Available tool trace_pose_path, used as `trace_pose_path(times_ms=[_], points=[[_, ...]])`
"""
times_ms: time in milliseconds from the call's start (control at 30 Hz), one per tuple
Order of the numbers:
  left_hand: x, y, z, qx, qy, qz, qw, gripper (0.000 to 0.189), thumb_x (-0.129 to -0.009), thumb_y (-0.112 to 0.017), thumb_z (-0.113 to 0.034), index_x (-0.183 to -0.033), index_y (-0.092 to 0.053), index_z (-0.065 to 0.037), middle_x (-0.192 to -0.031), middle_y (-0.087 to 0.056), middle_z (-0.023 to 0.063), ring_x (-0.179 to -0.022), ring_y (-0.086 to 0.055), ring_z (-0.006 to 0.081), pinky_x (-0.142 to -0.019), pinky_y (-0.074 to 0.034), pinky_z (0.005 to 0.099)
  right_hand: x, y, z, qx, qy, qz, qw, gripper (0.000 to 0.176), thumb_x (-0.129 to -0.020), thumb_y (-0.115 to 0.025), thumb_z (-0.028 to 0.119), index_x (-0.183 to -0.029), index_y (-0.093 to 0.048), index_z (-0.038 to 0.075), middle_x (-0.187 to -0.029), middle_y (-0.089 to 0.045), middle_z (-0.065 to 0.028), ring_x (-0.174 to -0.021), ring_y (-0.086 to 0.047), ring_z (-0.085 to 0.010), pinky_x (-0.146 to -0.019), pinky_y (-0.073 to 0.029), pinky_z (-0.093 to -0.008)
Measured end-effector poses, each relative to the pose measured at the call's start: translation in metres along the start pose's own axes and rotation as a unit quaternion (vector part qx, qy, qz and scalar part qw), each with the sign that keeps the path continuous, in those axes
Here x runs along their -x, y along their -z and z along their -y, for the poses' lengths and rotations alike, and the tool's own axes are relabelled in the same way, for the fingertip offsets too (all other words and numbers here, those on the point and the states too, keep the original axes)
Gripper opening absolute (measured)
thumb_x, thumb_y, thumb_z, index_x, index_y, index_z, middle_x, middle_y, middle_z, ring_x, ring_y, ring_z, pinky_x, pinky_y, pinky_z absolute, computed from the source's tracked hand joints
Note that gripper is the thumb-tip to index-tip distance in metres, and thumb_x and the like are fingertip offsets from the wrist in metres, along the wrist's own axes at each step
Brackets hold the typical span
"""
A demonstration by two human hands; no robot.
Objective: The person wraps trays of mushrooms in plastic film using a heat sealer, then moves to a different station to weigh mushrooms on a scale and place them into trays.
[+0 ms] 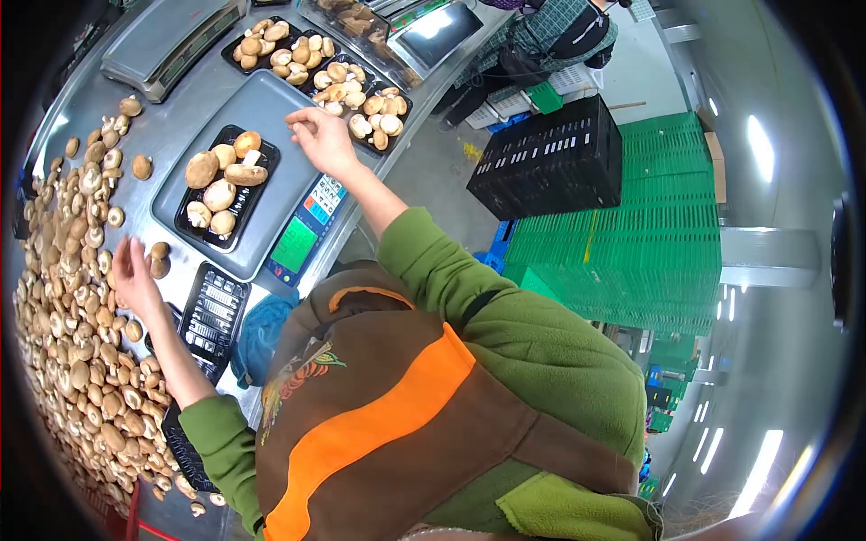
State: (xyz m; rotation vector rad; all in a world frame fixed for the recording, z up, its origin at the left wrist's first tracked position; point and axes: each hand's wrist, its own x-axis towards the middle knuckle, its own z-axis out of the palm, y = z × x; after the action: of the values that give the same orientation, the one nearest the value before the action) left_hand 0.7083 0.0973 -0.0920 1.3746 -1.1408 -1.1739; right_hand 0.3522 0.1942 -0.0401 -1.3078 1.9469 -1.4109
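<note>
My left hand [135,278] is at the edge of a big heap of brown-capped mushrooms [81,343], beside a loose mushroom [160,260]. Its fingers are apart, with nothing seen in them. My right hand [323,142] hovers over the far right edge of a grey scale platform [180,171], fingers loosely bent and holding nothing. On that platform lies a black tray [236,219] with several mushrooms [219,195] in it. The scale's green display [294,245] faces me, and a stack of black trays [213,311] lies nearer my body.
Filled mushroom trays [338,86] line the table's far right side. Another scale [171,45] stands at the far left. A blue cloth [263,338] lies by my apron. Beyond the table are a black crate [547,155], stacked green crates [622,243] and another person [550,41].
</note>
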Motion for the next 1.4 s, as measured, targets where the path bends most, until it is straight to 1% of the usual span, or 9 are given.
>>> trace_pose_path(times_ms=[167, 233, 400, 467, 600, 767, 1067, 1233, 1400], points=[[0.008, -0.086, -0.069, -0.183, -0.150, 0.138, 0.962, 0.048, -0.080, -0.072, -0.023, -0.122, -0.056, -0.005, -0.121, -0.057, 0.0129, -0.102, -0.058, 0.0204, -0.082, -0.048, 0.0306, 0.007, -0.012, 0.013, 0.009, 0.006, 0.038, 0.999, 0.028, -0.078, -0.069, 0.025, -0.097, -0.064, 0.004, -0.095, -0.060, -0.0119, -0.076, -0.063, -0.0189, -0.071, -0.051, -0.0325], [-0.002, -0.106, -0.070, -0.266, -0.332, 0.185, 0.886, 0.049, -0.076, -0.072, -0.017, -0.121, -0.057, -0.004, -0.120, -0.056, 0.0157, -0.102, -0.058, 0.0273, -0.088, -0.046, 0.0350, 0.016, -0.021, 0.037, 0.062, 0.035, 0.111, 0.991, 0.042, -0.070, -0.074, 0.039, -0.098, -0.064, 0.009, -0.100, -0.055, -0.0113, -0.087, -0.059, -0.0234, -0.078, -0.049, -0.0366], [-0.006, -0.113, -0.071, -0.284, -0.197, 0.251, 0.904, 0.042, -0.076, -0.071, -0.014, -0.115, -0.060, -0.005, -0.104, -0.062, 0.0141, -0.097, -0.058, 0.0290, -0.088, -0.045, 0.0361, 0.026, -0.031, 0.039, 0.149, 0.131, 0.100, 0.975, 0.039, -0.068, -0.079, 0.022, -0.101, -0.063, 0.009, -0.098, -0.051, -0.0085, -0.097, -0.054, -0.0244, -0.085, -0.046, -0.0355], [-0.012, -0.107, -0.062, -0.085, 0.052, 0.272, 0.957, 0.040, -0.080, -0.069, -0.020, -0.117, -0.061, -0.005, -0.099, -0.061, 0.0160, -0.093, -0.059, 0.0291, -0.085, -0.046, 0.0355, 0.023, -0.030, 0.033, 0.076, 0.070, 0.131, 0.986, 0.037, -0.070, -0.079, 0.022, -0.101, -0.063, 0.008, -0.097, -0.051, -0.0076, -0.093, -0.056, -0.0205, -0.080, -0.048, -0.0330], [-0.008, -0.099, -0.050, -0.369, -0.114, 0.231, 0.893, 0.042, -0.085, -0.066, -0.028, -0.117, -0.061, -0.003, -0.097, -0.062, 0.0170, -0.091, -0.061, 0.0260, -0.081, -0.048, 0.0340, 0.016, -0.030, 0.015, -0.042, 0.002, 0.205, 0.978, 0.034, -0.077, -0.074, 0.023, -0.104, -0.064, 0.004, -0.095, -0.054, -0.0067, -0.080, -0.059, -0.0118, -0.069, -0.052, -0.0263], [-0.006, -0.102, -0.013, -0.130, -0.078, 0.175, 0.973, 0.033, -0.093, -0.054, -0.022, -0.115, -0.060, 0.001, -0.105, -0.066, 0.0138, -0.095, -0.061, 0.0184, -0.086, -0.047, 0.0298, 0.013, -0.033, 0.014, -0.031, -0.003, 0.137, 0.990, 0.030, -0.079, -0.070, 0.016, -0.104, -0.062, 0.001, -0.091, -0.060, -0.0110, -0.070, -0.063, -0.0149, -0.067, -0.053, -0.0278], [0.030, -0.070, -0.016, -0.032, -0.086, -0.040, 0.995, 0.022, -0.093, -0.055, -0.017, -0.106, -0.063, -0.001, -0.098, -0.062, 0.0062, -0.087, -0.057, 0.0117, -0.072, -0.049, 0.0284, 0.018, -0.029, 0.007, 0.000, 0.019, 0.099, 0.995, 0.027, -0.086, -0.064, 0.017, -0.109, -0.063, 0.002, -0.094, -0.061, -0.0078, -0.074, -0.057, -0.0106, -0.063, -0.049, -0.0246], [0.007, 0.005, 0.033, -0.425, -0.147, -0.044, 0.892, 0.045, -0.077, -0.069, -0.017, -0.119, -0.058, -0.007, -0.111, -0.057, 0.0142, -0.099, -0.055, 0.0296, -0.088, -0.046, 0.0379, 0.015, -0.010, -0.010, -0.031, -0.085, 0.083, 0.992, 0.024, -0.089, -0.060, 0.018, -0.105, -0.065, 0.001, -0.088, -0.066, -0.0062, -0.071, -0.060, -0.0093, -0.065, -0.049, -0.0234], [0.006, 0.023, 0.069, -0.403, -0.075, 0.045, 0.911, 0.055, -0.072, -0.071, -0.014, -0.124, -0.054, -0.005, -0.113, -0.056, 0.0163, -0.106, -0.053, 0.0341, -0.093, -0.043, 0.0393, 0.015, -0.013, 0.004, -0.056, -0.117, 0.075, 0.989, 0.024, -0.091, -0.060, 0.020, -0.106, -0.064, 0.001, -0.088, -0.067, -0.0048, -0.070, -0.060, -0.0077, -0.062, -0.047, -0.0211]])
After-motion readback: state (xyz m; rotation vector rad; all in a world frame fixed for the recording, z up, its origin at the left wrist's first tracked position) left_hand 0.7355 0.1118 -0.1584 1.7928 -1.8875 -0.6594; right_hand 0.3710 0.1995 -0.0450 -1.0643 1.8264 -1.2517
